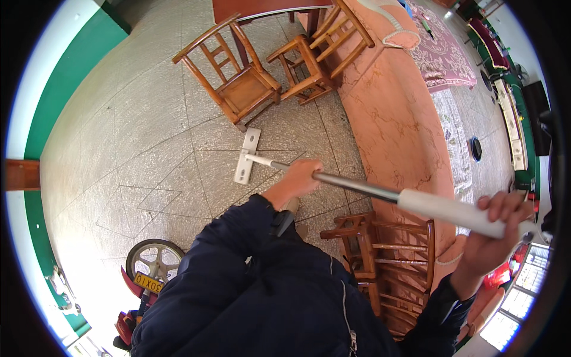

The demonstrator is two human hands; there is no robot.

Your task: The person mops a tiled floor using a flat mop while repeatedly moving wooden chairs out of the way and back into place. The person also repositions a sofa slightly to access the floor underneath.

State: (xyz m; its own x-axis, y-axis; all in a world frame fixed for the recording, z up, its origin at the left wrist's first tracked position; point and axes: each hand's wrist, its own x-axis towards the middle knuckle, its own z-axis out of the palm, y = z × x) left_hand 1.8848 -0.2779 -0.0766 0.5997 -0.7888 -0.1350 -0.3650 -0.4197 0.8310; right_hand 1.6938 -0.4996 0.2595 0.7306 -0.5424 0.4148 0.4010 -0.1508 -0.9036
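I hold a flat mop slantwise across my front. My left hand point(299, 177) is closed around its metal pole point(357, 185), low down near the white joint. My right hand point(493, 238) grips the white sleeve handle point(439, 210) near its top end, at the right. The white rectangular mop head point(247, 156) appears to lie flat on the speckled terrazzo floor point(151, 147). One leg of a wooden chair point(245, 91) stands just beyond the head's far end. Any cloth under the head is hidden from view.
Another wooden chair point(308, 67) stands beside a red-brown table point(267, 8). A sofa with a peach cover point(397, 134) runs along the right. Wooden chairs point(401, 267) stand close at my right side. A motorcycle's front wheel point(154, 259) is at lower left.
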